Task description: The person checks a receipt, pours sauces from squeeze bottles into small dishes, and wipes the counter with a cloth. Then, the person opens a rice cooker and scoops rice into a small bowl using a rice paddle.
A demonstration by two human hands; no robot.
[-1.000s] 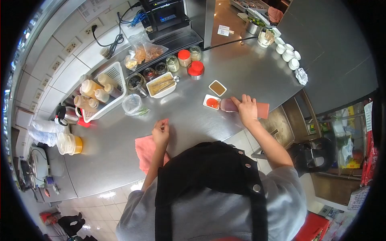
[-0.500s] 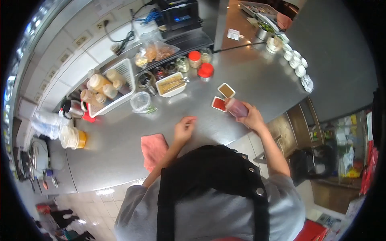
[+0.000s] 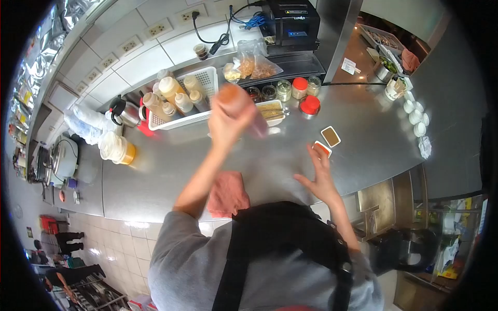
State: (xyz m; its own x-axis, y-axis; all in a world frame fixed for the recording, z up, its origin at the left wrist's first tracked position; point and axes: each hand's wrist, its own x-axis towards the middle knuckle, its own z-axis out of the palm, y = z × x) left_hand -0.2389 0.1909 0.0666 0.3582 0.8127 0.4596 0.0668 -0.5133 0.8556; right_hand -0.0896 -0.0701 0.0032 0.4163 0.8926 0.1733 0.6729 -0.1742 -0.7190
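Observation:
My left hand (image 3: 227,127) is closed around a squeeze bottle (image 3: 236,98), raised above the counter in front of the jars. The bottle is smeared by motion, reddish at its upper end and purplish at its lower end. My right hand (image 3: 322,179) has its fingers apart and holds nothing. Its fingertips are over the near edge of a small white dish of red sauce (image 3: 322,149) and partly hide it; whether they touch it I cannot tell. Just beyond lies a second small dish, with brown sauce (image 3: 330,136).
A white basket (image 3: 210,80) of squeeze bottles stands by the wall. Jars with red lids (image 3: 310,105) and a tray of brown contents (image 3: 272,111) stand beside it. A pink cloth (image 3: 228,193) lies near the front edge. A yellow-filled tub (image 3: 118,149) is at left, white cups (image 3: 416,116) at right.
The squeeze bottle has passed from my right hand to my left, which has lifted it leftward toward the basket. My right hand has opened beside the red sauce dish. The view has shifted.

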